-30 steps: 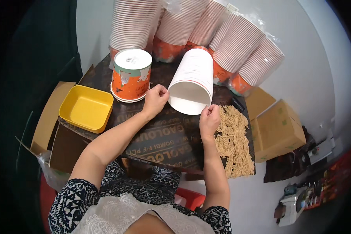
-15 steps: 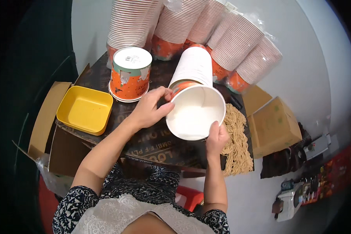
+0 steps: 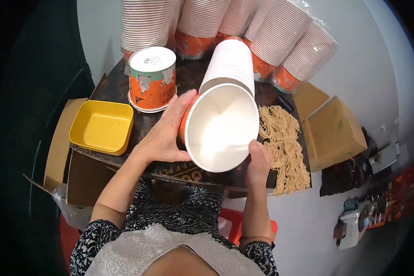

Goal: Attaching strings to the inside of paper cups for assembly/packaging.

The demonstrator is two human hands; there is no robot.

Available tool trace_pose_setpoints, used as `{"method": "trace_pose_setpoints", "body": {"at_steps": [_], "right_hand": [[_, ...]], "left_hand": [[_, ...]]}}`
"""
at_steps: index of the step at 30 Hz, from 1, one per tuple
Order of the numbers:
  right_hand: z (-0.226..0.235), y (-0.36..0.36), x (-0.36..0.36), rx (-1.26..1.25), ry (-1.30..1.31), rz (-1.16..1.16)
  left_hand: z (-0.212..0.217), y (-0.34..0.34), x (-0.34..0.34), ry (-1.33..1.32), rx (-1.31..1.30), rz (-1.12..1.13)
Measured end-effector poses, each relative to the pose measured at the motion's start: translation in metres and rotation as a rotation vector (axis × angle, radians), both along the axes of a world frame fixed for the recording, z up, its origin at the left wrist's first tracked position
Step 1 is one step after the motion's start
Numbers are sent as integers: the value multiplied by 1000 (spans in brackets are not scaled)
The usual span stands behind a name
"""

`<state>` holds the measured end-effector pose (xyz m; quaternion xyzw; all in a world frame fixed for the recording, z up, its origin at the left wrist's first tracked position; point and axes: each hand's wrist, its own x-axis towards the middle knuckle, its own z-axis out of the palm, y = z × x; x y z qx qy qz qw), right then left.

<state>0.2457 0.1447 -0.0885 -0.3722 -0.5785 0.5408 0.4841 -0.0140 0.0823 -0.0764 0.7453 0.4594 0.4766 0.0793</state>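
Between my hands is a paper bucket [image 3: 221, 129], white inside and orange outside, its open mouth tilted up toward me. My left hand [image 3: 166, 131] wraps the bucket's left side with the fingers on the orange wall. On the right, my right hand [image 3: 259, 161] grips the rim, thumb at the lower right edge; its other fingers are partly hidden behind the bucket. Just beyond lies a white rolled or nested paper cylinder [image 3: 230, 64]. An upside-down orange and green bucket [image 3: 152, 83] stands at the left on the table.
A yellow plastic tub [image 3: 101, 126] sits at the table's left edge. Tan twisted cords [image 3: 285, 147] lie in a bundle at the right. Tall bagged stacks of buckets [image 3: 280, 34] line the back. Cardboard boxes [image 3: 333, 133] stand at the right and left of the dark table [image 3: 179, 171].
The bucket has come nearer to me and turned. My left hand has moved from a fingertip hold at its rim to a wider grip around its side.
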Motion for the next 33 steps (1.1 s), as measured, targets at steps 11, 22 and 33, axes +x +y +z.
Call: {"method": "trace_pose_setpoints", "body": {"at_steps": [11, 22, 33], "right_hand": [[5, -13, -5, 367, -214, -12], [17, -28, -13, 37, -131, 140], [-23, 21, -28, 27, -454, 245]], "left_hand": [[-30, -17, -6, 89, 85, 67], [-27, -28, -7, -227, -103, -12], [-14, -51, 22, 322, 189, 251]]}}
